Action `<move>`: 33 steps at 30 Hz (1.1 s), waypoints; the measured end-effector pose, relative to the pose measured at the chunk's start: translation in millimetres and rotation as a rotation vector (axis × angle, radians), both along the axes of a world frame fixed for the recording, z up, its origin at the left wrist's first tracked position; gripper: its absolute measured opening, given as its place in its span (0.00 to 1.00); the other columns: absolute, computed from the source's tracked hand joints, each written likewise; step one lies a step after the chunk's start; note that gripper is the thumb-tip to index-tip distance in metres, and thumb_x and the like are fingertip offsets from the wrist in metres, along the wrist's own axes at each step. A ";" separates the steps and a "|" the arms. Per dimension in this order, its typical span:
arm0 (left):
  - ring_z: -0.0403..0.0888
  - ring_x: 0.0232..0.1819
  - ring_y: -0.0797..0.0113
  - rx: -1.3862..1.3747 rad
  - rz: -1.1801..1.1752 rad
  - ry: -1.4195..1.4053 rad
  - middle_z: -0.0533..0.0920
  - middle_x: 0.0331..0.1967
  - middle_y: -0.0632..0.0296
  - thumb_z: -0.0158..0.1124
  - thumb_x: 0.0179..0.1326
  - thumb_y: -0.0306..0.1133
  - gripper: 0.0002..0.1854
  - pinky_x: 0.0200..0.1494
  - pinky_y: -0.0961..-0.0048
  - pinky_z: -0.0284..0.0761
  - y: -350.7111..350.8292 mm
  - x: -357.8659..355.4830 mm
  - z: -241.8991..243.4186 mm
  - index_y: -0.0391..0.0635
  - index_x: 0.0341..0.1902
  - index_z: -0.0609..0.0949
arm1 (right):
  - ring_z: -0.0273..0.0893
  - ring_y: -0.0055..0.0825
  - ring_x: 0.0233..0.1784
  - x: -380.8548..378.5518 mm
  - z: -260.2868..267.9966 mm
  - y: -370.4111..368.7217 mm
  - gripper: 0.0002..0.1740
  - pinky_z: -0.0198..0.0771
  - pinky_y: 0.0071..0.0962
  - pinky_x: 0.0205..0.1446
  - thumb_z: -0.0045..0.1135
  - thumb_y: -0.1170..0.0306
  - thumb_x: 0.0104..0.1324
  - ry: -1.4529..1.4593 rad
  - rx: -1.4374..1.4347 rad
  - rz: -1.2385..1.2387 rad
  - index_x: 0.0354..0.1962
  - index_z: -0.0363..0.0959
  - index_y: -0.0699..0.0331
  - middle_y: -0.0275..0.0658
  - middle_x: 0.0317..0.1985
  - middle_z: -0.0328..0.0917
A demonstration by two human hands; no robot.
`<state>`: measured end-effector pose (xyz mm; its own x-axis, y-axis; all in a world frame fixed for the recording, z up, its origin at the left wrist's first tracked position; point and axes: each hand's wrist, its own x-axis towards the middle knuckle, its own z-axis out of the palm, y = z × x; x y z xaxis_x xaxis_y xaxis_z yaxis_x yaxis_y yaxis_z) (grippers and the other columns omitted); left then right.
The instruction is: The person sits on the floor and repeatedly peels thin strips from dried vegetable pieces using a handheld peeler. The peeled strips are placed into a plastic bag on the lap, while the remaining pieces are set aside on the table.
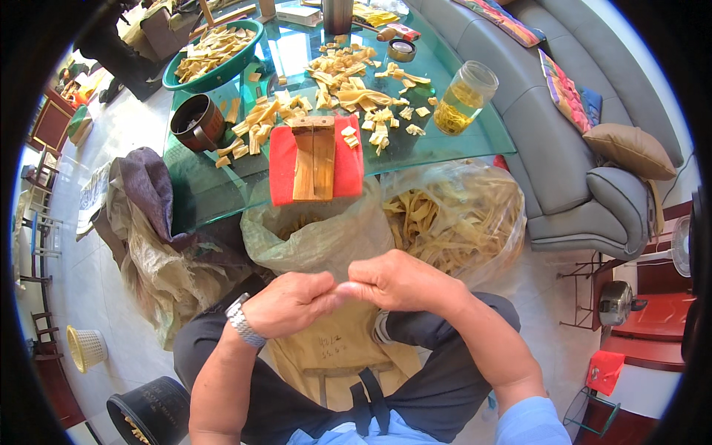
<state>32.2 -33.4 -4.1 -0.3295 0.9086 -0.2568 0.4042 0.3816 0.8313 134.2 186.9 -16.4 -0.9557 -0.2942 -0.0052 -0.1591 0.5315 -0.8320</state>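
My left hand [297, 300], with a metal-banded wristwatch [245, 321], meets my right hand [397, 281] above my lap. Both have curled fingers, and the thumbs come together. Whether something small is pinched there is hidden. Just beyond them an open woven sack [339, 245] stands below the table edge, with yellowish pieces inside. Beside it on the right, a clear plastic bag [473, 217] is full of long, dried-looking yellow strips [414, 214]. A slotted wooden block [314, 161] rests on a red cloth [282, 167] at the edge of the glass table [211, 206].
Cut yellow pieces [339, 75] lie scattered over the glass. Around them stand a green basin [253, 47] of pieces, a brown mug [194, 122] and a glass jar [464, 97] of yellow liquid. A grey sofa [534, 133] flanks the right side; a black bucket [153, 409] is lower left.
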 end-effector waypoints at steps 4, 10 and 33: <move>0.76 0.30 0.74 -0.081 -0.057 -0.324 0.82 0.26 0.65 0.61 0.76 0.45 0.19 0.37 0.71 0.75 -17.1 -11.4 13.7 0.41 0.36 0.81 | 0.69 0.52 0.28 2.3 19.3 -2.6 0.19 0.68 0.41 0.31 0.60 0.60 0.74 -0.046 -0.048 0.071 0.28 0.69 0.64 0.48 0.23 0.68; 0.74 0.34 0.79 0.049 0.161 -0.416 0.79 0.28 0.70 0.60 0.77 0.43 0.16 0.40 0.77 0.73 -13.3 -16.6 13.9 0.42 0.39 0.81 | 0.69 0.33 0.25 -3.5 13.9 0.8 0.18 0.68 0.33 0.33 0.60 0.60 0.75 -0.105 -0.175 -0.066 0.31 0.72 0.64 0.40 0.22 0.69; 0.81 0.41 0.76 0.430 0.516 -0.831 0.82 0.44 0.66 0.55 0.78 0.41 0.18 0.46 0.76 0.79 40.1 13.0 -1.6 0.44 0.62 0.75 | 0.85 0.34 0.48 -17.0 5.2 1.7 0.21 0.80 0.30 0.53 0.64 0.70 0.71 0.272 -0.119 -0.312 0.60 0.77 0.64 0.45 0.46 0.86</move>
